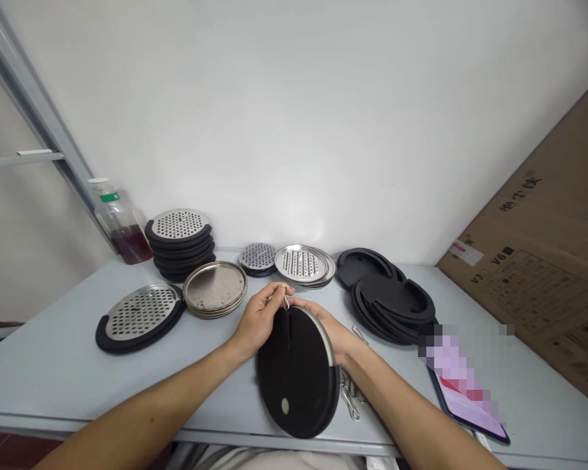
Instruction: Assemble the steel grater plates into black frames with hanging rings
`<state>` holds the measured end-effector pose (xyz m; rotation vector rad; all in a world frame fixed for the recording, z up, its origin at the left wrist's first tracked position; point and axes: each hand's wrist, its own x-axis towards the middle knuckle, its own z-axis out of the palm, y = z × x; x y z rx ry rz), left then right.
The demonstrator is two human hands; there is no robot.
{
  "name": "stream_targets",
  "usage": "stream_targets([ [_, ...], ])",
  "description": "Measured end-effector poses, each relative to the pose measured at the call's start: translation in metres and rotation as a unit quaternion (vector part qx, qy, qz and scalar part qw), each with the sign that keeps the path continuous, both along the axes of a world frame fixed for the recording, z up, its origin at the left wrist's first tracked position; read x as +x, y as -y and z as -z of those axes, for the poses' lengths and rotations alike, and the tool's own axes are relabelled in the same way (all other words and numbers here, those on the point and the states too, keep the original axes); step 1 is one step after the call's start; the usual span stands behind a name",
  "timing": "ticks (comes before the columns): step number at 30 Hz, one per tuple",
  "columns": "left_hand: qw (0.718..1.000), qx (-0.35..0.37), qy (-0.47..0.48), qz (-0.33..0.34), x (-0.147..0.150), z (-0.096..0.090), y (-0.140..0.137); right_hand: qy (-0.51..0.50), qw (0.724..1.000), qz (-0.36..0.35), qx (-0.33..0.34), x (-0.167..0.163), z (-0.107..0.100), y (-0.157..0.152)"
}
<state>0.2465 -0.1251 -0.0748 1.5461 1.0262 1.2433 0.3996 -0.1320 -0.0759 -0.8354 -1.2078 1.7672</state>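
Note:
Over the front of the table, a round black disc [298,375] with a pale metal rim along one edge stands nearly upright, its dark face towards me. At its top edge my left hand [261,315] is closed, pinching a small metal snap clip [286,301]. My right hand [334,331] supports the disc from behind and the right; its fingers are mostly hidden. Beside my right wrist lie loose metal clips [349,398]. Round perforated metal plates [301,263] rest beyond my hands, and stacked black round holders [394,300] sit to the right.
On the left, a perforated plate in a black holder [142,313] lies before a similar stack [180,225]. Plain metal discs [215,287] are piled nearby. A bottle of dark red liquid [127,235] stands behind. A phone [470,398] and large cardboard box [543,261] are right.

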Motion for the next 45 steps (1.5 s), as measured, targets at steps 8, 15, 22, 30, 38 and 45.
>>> stream_targets([
  [8, 0.986, -0.111, 0.11, 0.051, 0.004, 0.008, 0.001, -0.054, 0.99, -0.122, -0.053, 0.008, -0.005, -0.002],
  [15, 0.977, -0.118, 0.123, 0.125, -0.006, 0.003, -0.009, -0.06, 0.988, -0.143, -0.024, 0.013, -0.003, -0.003],
  [22, 0.977, -0.153, 0.1, 0.111, -0.018, 0.002, -0.019, -0.014, 0.992, -0.102, -0.069, 0.016, 0.005, -0.007],
  [30, 0.962, -0.223, 0.144, 0.067, -0.019, 0.012, -0.024, 0.055, 0.992, -0.077, -0.08, 0.017, 0.008, -0.009],
  [38, 0.963, -0.235, 0.123, 0.041, -0.018, 0.011, -0.023, 0.058, 0.992, -0.087, -0.075, 0.014, 0.01, -0.008],
  [45, 0.974, -0.2, 0.092, 0.048, -0.019, 0.009, -0.021, 0.039, 0.993, -0.086, -0.076, 0.013, 0.012, -0.006],
])
